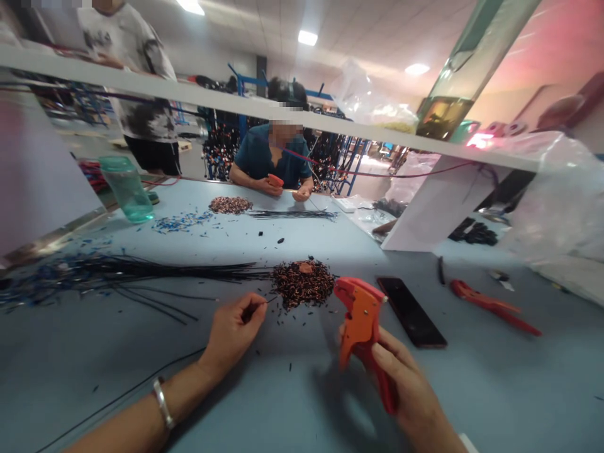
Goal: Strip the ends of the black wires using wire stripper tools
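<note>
My left hand (238, 333) is closed in a pinch on a thin black wire (141, 391), whose short end pokes out past the fingertips while the rest trails down to the lower left. In my right hand (401, 377) is an orange and red wire stripper (362, 314), held upright with the fingers around its handles. Its jaws point left, apart from the wire. Behind both hands rises a heap of black and copper wire scraps (302, 286). A bundle of black wires (189, 270) stretches leftward from that heap.
A phone (411, 311) and red pliers (495, 306) lie to the right. A green cup (128, 189) stands back left. Across the table a co-worker (271, 157) holds an orange tool. A white shelf (236, 104) spans overhead; blue scraps (42, 277) litter the left.
</note>
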Demonstrator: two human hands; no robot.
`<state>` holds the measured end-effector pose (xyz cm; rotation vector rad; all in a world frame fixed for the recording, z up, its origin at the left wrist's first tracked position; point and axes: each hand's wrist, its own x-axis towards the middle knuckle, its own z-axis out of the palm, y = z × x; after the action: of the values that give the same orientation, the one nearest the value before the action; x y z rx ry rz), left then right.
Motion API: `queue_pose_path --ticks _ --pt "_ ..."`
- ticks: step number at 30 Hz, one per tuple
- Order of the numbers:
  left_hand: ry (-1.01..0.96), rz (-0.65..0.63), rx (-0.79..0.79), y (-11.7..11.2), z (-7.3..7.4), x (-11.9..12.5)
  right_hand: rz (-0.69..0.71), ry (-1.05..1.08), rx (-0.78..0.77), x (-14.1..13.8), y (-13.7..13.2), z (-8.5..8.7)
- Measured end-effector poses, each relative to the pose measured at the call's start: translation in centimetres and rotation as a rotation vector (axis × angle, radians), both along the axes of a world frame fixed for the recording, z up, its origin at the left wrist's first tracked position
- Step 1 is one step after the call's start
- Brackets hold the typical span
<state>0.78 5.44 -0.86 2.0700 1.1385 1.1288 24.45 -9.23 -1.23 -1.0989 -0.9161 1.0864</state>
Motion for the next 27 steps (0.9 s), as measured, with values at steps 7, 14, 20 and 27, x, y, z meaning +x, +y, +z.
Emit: queue_pose_path --ticks 7,14,20,27 --pt "-0.012 -0.019 -0.017 0.0 -0.4 0.0 0.086 0.548 -0.135 -1.4 0.6 0.3" --pt "0.0 -0.034 -0.024 -0.1 -0.3 0.0 -0.031 0.684 -0.09 -0.3 0.6 0.8" --pt "-0.012 -0.05 -0.023 -0.2 -0.2 0.1 -0.093 0.657 -0.116 -0.4 0.8 0.5" --pt "-0.024 -0.073 -0.005 -0.1 -0.6 0.2 -0.148 0.591 -0.15 -1.3 0.9 0.7"
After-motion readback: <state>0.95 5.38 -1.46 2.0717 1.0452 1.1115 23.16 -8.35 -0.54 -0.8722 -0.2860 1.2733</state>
